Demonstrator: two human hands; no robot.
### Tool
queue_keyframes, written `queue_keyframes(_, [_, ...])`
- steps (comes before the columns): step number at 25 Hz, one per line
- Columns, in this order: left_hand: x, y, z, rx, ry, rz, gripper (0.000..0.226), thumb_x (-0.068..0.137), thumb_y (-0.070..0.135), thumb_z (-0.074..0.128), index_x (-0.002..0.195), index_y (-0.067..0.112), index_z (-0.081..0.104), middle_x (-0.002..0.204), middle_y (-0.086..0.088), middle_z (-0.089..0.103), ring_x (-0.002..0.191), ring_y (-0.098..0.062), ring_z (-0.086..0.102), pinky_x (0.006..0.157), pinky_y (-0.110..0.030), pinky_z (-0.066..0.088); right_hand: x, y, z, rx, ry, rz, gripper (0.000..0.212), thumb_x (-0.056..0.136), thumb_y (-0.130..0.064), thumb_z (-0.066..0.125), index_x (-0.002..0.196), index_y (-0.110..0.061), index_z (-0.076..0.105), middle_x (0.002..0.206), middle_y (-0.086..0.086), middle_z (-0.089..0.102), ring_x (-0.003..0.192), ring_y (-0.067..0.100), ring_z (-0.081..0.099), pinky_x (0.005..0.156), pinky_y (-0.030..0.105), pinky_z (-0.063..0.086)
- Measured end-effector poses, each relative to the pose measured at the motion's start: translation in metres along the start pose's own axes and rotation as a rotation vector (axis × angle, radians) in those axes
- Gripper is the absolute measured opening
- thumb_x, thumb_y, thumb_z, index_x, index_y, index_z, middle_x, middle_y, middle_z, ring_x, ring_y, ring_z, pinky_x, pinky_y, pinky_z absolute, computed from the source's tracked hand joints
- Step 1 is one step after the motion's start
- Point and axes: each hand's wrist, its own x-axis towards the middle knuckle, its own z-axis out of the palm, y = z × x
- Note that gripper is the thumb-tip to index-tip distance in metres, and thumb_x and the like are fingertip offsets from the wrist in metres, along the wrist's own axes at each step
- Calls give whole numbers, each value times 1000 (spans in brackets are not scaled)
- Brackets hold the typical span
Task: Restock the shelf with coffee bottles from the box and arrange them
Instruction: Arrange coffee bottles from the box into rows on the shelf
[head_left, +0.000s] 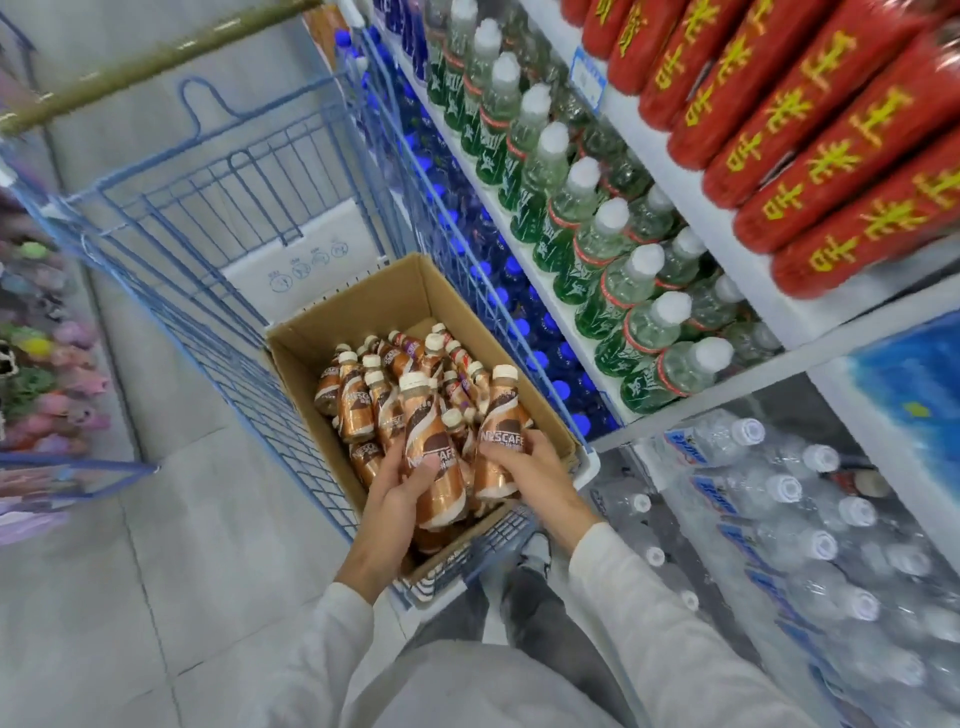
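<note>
While left hand (397, 486) and right hand (527, 465) grip bottles (439, 447), box rim (363, 306) lies near.

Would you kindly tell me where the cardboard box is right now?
In the head view, the box sits at centre frame inside the blue cart, left of the shelf.

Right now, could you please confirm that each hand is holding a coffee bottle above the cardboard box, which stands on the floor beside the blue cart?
Not quite: the head view shows the cardboard box standing inside the blue cart, not on the floor beside it. The left hand does hold one coffee bottle and the right hand a second coffee bottle above it.
</note>
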Motion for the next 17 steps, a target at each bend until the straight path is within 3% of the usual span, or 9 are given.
queue_keyframes(2, [-4, 20, 17, 39, -104, 46, 35, 96, 32, 62, 130, 38, 58, 121, 4, 71, 106, -18, 71, 89, -38, 55, -35, -18, -21, 94, 58, -108, 61, 83, -37, 79, 133, -24, 46, 118, -4, 67, 99, 10, 69, 81, 27, 55])
queue_keyframes(4, [-10, 41, 41, 101, -227, 109, 40, 96, 34, 63, 135, 34, 57, 123, 1, 72, 108, -20, 71, 94, -43, 54, -67, -31, -42, 204, 124, -208, 55, 85, -35, 79, 129, -24, 48, 116, -5, 69, 97, 9, 71, 84, 29, 56])
queue_keyframes(6, [-21, 58, 74, 130, -322, 191, 33, 96, 24, 61, 128, 30, 62, 116, 1, 75, 102, -15, 73, 86, -34, 57, -97, -39, -66, 302, 196, -295, 51, 85, -32, 78, 126, -25, 49, 116, -4, 70, 98, 10, 72, 89, 33, 57])
queue_keyframes(8, [-35, 72, 113, 124, -424, 234, 31, 90, 20, 60, 121, 25, 65, 109, -2, 77, 93, -14, 74, 74, -28, 59, -125, -42, -94, 395, 281, -376, 46, 86, -27, 78, 123, -26, 50, 113, -4, 72, 98, 9, 72, 84, 29, 57])
queue_keyframes(12, [-68, 89, 185, 212, -652, 294, 56, 79, 38, 72, 130, 19, 61, 117, -2, 74, 106, -23, 71, 91, -48, 54, -182, -39, -150, 498, 453, -526, 39, 88, -13, 74, 119, -21, 51, 110, 0, 71, 92, 4, 71, 73, 20, 55])
queue_keyframes(15, [-103, 97, 245, 272, -815, 348, 86, 56, 60, 89, 126, 16, 64, 110, -1, 75, 100, -20, 71, 80, -33, 57, -236, -30, -194, 550, 570, -645, 42, 80, -15, 76, 115, -19, 52, 104, -2, 69, 85, -1, 69, 72, 17, 53])
queue_keyframes(17, [-134, 98, 287, 293, -934, 391, 65, 71, 45, 86, 126, 19, 64, 115, -1, 74, 105, -18, 70, 83, -28, 55, -277, -23, -224, 567, 649, -714, 52, 71, -26, 77, 117, -21, 53, 103, -3, 71, 90, 2, 69, 76, 20, 54])
